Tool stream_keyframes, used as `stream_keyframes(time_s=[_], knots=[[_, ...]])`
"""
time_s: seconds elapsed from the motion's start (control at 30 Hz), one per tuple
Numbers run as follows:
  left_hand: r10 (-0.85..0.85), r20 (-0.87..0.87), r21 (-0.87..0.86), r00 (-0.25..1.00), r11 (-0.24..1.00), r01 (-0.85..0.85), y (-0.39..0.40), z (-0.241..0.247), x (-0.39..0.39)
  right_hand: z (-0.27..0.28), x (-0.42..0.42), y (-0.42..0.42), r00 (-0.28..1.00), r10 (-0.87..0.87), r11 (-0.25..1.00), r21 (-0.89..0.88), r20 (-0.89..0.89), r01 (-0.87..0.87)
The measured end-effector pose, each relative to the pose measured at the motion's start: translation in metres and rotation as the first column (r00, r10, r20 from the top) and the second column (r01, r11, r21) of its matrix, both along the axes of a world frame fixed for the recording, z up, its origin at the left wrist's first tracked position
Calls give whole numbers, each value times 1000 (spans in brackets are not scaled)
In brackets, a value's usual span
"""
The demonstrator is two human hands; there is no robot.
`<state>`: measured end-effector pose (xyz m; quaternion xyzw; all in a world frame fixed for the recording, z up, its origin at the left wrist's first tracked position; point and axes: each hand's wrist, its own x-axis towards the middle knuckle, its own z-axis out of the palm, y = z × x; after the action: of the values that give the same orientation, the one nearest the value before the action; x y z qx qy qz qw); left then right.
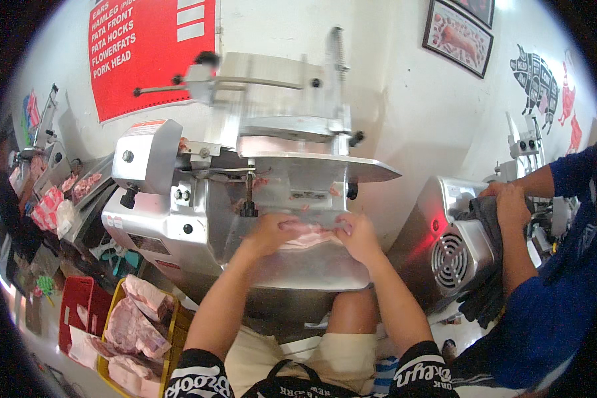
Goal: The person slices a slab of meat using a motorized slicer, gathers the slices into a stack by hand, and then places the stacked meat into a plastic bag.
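Observation:
Thin pale pork slices (308, 238) lie across the steel receiving tray (308, 271) of a meat slicer. My left hand (270, 233) grips their left end, with its fingers curled over the meat. At the right end, my right hand (359, 238) pinches the slices between thumb and fingertips. Just beyond my hands, a pale meat block (273, 145) sits in the slicer's carriage (291, 127), which looks blurred. Small meat scraps (334, 191) cling to the steel under the carriage plate. The blade is mostly hidden from this angle.
A yellow crate (110, 308) of large raw pork pieces (134, 328) stands on the floor at lower left, beside a red crate (74, 293). To the right, a person in blue (552, 298) handles a dark cloth (487, 219) at another machine (457, 239). More slicers (54, 159) stand far left.

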<state>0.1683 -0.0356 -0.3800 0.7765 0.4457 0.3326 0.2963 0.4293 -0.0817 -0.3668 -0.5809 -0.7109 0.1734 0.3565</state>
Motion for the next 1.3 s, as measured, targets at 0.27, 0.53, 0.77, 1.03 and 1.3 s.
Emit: stream_keyframes(time_s=[0.27,0.53,0.77,1.03,1.3], knots=[[10,684,-97,730,992,77,48,13,-43,-17,-9,-7,887,149,936,227,437,-270],[423,903,-303,-70,746,593,76,18,-29,-10,-13,-16,849,139,966,119,509,-229],[536,844,-447,-23,726,522,42,11,-31,-12,-9,-14,869,146,972,96,473,-216],[-5,724,-289,689,906,310,-21,20,16,8,-25,3,829,315,949,130,-462,-288],[135,-205,-19,969,990,-142,-2,9,-8,1,15,-13,976,-137,989,70,166,127]])
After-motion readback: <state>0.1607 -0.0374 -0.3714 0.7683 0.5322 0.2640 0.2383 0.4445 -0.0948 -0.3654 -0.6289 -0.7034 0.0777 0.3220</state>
